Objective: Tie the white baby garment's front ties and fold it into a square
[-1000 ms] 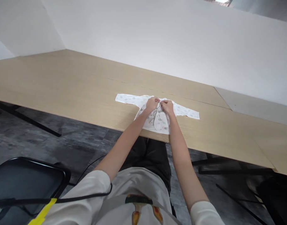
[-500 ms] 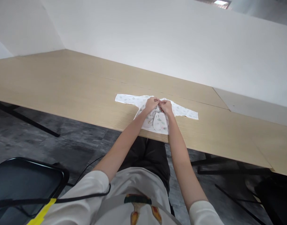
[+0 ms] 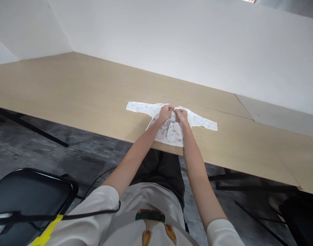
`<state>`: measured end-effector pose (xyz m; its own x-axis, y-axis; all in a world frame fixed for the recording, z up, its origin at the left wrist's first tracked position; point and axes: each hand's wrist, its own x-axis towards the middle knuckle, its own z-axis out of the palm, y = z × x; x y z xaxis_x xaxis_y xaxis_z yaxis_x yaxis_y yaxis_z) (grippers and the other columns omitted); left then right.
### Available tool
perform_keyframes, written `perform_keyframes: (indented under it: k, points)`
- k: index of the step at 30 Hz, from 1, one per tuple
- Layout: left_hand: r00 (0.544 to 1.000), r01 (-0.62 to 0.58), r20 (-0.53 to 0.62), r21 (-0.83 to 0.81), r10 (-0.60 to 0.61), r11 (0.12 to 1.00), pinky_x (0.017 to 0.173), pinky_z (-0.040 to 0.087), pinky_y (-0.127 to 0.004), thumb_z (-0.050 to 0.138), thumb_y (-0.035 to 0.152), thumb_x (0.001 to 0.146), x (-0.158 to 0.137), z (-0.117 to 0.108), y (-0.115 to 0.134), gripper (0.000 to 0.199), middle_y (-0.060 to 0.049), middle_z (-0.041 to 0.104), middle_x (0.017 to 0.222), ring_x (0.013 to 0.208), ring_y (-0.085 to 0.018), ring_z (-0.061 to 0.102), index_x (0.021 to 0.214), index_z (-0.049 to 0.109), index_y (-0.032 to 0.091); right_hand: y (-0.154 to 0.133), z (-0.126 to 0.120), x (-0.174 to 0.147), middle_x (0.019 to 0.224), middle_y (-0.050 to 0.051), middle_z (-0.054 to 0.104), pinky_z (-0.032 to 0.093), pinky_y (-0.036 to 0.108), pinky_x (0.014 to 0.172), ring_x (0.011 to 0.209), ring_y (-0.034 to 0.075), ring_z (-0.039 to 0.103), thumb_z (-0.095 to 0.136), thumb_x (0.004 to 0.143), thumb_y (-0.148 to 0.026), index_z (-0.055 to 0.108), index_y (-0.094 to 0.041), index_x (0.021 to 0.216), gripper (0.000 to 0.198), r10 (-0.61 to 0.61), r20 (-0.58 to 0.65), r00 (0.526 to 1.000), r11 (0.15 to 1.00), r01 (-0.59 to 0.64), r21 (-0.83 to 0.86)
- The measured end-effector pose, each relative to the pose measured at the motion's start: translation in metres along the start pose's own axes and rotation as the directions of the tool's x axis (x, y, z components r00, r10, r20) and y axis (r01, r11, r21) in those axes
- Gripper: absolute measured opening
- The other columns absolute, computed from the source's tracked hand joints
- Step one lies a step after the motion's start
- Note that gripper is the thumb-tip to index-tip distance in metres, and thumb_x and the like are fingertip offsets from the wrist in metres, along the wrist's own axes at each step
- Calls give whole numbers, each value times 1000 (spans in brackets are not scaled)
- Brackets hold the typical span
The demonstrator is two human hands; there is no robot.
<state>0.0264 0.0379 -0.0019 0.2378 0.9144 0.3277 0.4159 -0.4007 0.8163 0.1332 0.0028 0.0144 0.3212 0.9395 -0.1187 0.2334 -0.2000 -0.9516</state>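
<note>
A small white baby shirt (image 3: 158,136) with a pale print lies spread on the wooden table (image 3: 76,92), its sleeves stretched out to both sides and its hem near the front edge. My left hand (image 3: 166,112) pinches the shirt's front near the neckline. Close beside it, my right hand (image 3: 181,115) is also closed on the cloth at the upper front. The fingertips of both hands nearly meet, and the exact bit of fabric between them is too small to make out. Below the hands, a rounded flap of the front lies loosely folded.
A white wall (image 3: 156,41) rises behind the table. A black chair (image 3: 33,201) stands at the lower left, with a black cable (image 3: 92,215) marked by yellow tape crossing in front of it. Dark table legs (image 3: 253,188) show beneath the table at right.
My hands stay at the shirt's neckline with only slight finger movement; the right fingers have drawn a little apart from the left. The view has shifted slightly.
</note>
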Motion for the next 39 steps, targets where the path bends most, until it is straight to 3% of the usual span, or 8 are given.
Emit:
perform_keyframes:
  k: [3, 9, 13, 17, 21, 28, 32, 39]
  points:
    - [1000, -19, 0, 125, 19, 992, 84, 46, -26, 49, 20, 90, -1, -1, 3, 20, -8, 69, 96, 91, -18, 61, 95, 68, 13, 1, 2, -2, 48, -6, 34, 22, 21, 37, 38, 6, 28, 52, 75, -20, 43, -18, 63, 15, -1, -76, 997, 996, 8, 87]
    - [997, -59, 70, 389, 34, 919, 92, 42, -29, 47, 6, 82, -10, -17, 7, 30, -10, 64, 108, 102, -20, 57, 103, 66, 15, 11, -8, 1, 55, 0, 52, 41, 22, 54, 50, 12, 47, 56, 72, -21, 63, -13, 80, 13, -107, -218, 970, 957, 40, -289]
    - [979, -84, 203, 493, -20, 866, 91, 43, -33, 47, 6, 77, -22, -29, 8, 28, -11, 68, 94, 95, -24, 59, 84, 72, 15, 12, -15, -11, 54, 1, 54, 40, 22, 58, 52, 12, 48, 58, 76, -27, 64, -13, 72, 15, -144, -88, 986, 909, 97, -406]
    - [959, -157, 281, 395, 44, 905, 88, 45, -32, 47, 10, 76, -29, -31, 7, 32, -6, 70, 93, 91, -21, 61, 91, 74, 19, 9, -15, -27, 54, 3, 55, 39, 23, 60, 57, 13, 51, 62, 77, -39, 60, -14, 61, 30, -202, 47, 978, 834, 197, -516]
    - [945, -212, 303, 293, 120, 932, 88, 44, -29, 47, 13, 78, -30, -29, 6, 33, -4, 70, 97, 93, -20, 61, 96, 74, 20, 6, -17, -30, 55, 1, 56, 37, 22, 60, 59, 13, 52, 64, 74, -30, 62, -14, 64, 19, -212, 56, 976, 822, 209, -530]
    - [943, -180, 314, 193, 113, 965, 80, 47, -28, 59, 17, 74, -34, -32, 11, 20, -6, 71, 89, 83, -19, 63, 88, 74, 15, 9, -33, -28, 35, -5, 33, 23, 21, 42, 37, 6, 29, 55, 71, -19, 44, -16, 48, 26, -85, 167, 982, 927, 140, -349]
    - [937, -184, 305, 21, 169, 983, 76, 47, -24, 56, 8, 70, -32, -30, 8, 22, -5, 70, 85, 79, -16, 63, 85, 72, 13, 7, -34, -29, 36, -6, 33, 20, 20, 38, 35, 5, 27, 58, 72, -21, 45, -16, 51, 25, -77, 197, 977, 974, 116, -194]
    - [960, -48, 267, -151, 88, 987, 74, 49, -24, 56, 9, 72, -24, -26, 0, 16, -5, 70, 82, 77, -15, 64, 82, 69, 12, 1, -33, -34, 40, -5, 36, 20, 18, 36, 35, 3, 29, 54, 71, -11, 45, -15, 52, 21, -77, 264, 962, 987, 110, -116]
